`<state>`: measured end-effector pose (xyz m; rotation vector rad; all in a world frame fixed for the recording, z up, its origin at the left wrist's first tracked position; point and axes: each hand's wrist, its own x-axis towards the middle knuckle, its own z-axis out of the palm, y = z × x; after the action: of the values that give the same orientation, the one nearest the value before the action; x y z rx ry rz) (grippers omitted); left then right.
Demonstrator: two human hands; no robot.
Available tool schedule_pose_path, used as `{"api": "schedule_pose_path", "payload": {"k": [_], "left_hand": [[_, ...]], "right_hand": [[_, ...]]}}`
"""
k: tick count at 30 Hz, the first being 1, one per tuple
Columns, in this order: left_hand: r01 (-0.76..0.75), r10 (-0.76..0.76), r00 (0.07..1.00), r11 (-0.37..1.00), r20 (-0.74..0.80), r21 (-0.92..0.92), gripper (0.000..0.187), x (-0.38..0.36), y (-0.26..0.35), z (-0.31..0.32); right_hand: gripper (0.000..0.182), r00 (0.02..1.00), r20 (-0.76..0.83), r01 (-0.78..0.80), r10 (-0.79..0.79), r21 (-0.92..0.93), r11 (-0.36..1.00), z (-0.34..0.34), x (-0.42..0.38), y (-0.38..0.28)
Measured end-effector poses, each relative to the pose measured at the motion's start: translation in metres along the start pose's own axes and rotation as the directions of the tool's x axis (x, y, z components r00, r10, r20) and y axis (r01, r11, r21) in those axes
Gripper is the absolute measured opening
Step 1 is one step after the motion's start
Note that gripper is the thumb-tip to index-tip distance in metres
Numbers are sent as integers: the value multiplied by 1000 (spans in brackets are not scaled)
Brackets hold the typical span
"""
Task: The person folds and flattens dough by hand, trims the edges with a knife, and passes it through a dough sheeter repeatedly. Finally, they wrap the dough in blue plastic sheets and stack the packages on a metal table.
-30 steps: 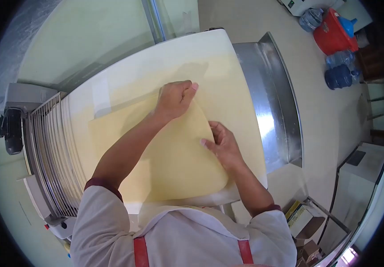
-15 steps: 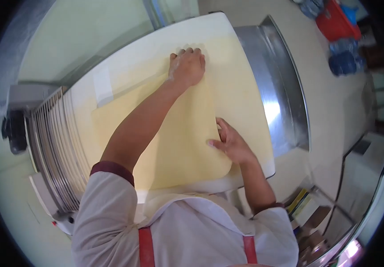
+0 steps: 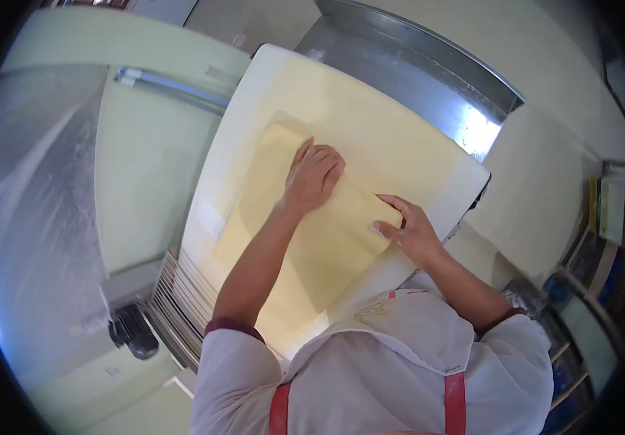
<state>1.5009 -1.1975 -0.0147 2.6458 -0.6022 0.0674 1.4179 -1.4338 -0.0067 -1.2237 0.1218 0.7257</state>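
A broad, pale yellow sheet of dough [image 3: 283,254] lies on the white belt [image 3: 214,156] of a dough sheeter. My left hand [image 3: 316,177] rests on the sheet's right-hand edge, its fingers curled over that edge. Nearer to my body, my right hand [image 3: 412,230] grips the same edge close to a corner, thumb on top and fingers at the outer side. The fingertips of both hands are partly hidden. A darker yellow, shadowed band crosses the sheet below my left forearm.
Past the belt's far end is a shiny metal tray [image 3: 399,58]. Metal rods [image 3: 178,293] and a dark motor [image 3: 133,332] sit at the lower left. A plastic-covered panel [image 3: 44,210] stands at the left, and a shelf with boxes [image 3: 610,210] at the right.
The view has turned, so the belt now slants toward the upper left. My left hand has come from the sheet's far corner along its edge, closer to my right hand.
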Motion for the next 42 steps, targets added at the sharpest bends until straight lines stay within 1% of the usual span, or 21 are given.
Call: {"api": "schedule_pose_path", "payload": {"k": [1,2,4,7,9,11,12,14,17,18,21,24,25,27,28,31,33,36,37,40,42], "left_hand": [[-1,12,993,996,115,-90,11,-3,5,0],[-64,66,997,997,42,-48,10,-2,9,1],[-106,109,991,994,72,-39,9,-3,6,5],[-119,120,991,993,55,-9,10,-3,9,7],[-158,163,982,986,100,-56,13,-3,29,9],[-224,258,942,959,215,-171,19,-9,66,12],[-203,249,926,962,284,-183,21,-9,74,15],[-279,304,912,952,277,-124,20,-14,71,19],[-254,292,911,954,291,-160,17,-17,73,22],[-220,271,915,956,299,-194,17,-18,75,23],[-255,309,899,945,310,-204,16,-23,85,26],[-301,368,873,923,320,-240,15,-27,85,25],[-286,347,878,933,329,-220,17,-29,86,25],[-247,296,891,952,344,-179,20,-34,90,28],[-289,311,902,950,301,-117,22,-38,94,31],[-338,314,911,940,266,48,28,-52,108,39],[-310,256,911,942,323,129,35,-52,113,37],[-297,280,951,945,131,135,48,-66,104,39],[-226,210,971,962,116,153,52,-76,97,36],[6,-29,993,981,114,193,64,-138,75,12],[133,-164,978,965,126,227,67,-204,62,-14]], "right_hand": [[47,998,-63,-9,18,138,990,4,-9,9],[46,995,-99,-12,30,179,984,10,-14,18],[44,986,-160,-14,55,244,970,23,-21,32],[44,942,-331,230,-65,491,840,40,-37,39],[45,841,-455,430,-293,232,873,58,-44,53],[45,857,-402,378,-322,65,924,63,-51,61],[45,926,-306,242,-223,27,970,56,-55,54],[43,958,-228,258,-172,438,861,60,-51,73],[38,876,-318,410,-362,95,907,74,-62,88],[38,818,-243,427,-521,-351,833,73,-69,89],[37,943,-238,149,-233,-324,934,78,-67,71],[38,968,-233,160,-93,290,944,89,-65,93],[39,923,-297,286,-246,99,953,95,-68,103],[41,771,-318,474,-553,-294,830,111,-80,123],[46,799,-294,483,-525,-206,851,116,-82,126],[49,954,-235,258,-184,339,905,123,-72,122],[49,947,-228,285,-227,262,922,123,-80,125],[46,938,-229,282,-261,64,957,139,-93,129],[45,932,-235,278,-276,-22,960,142,-97,129],[39,979,-79,184,-189,-71,980,142,-92,143],[31,988,151,37,-12,-164,986,125,-103,134]]}}
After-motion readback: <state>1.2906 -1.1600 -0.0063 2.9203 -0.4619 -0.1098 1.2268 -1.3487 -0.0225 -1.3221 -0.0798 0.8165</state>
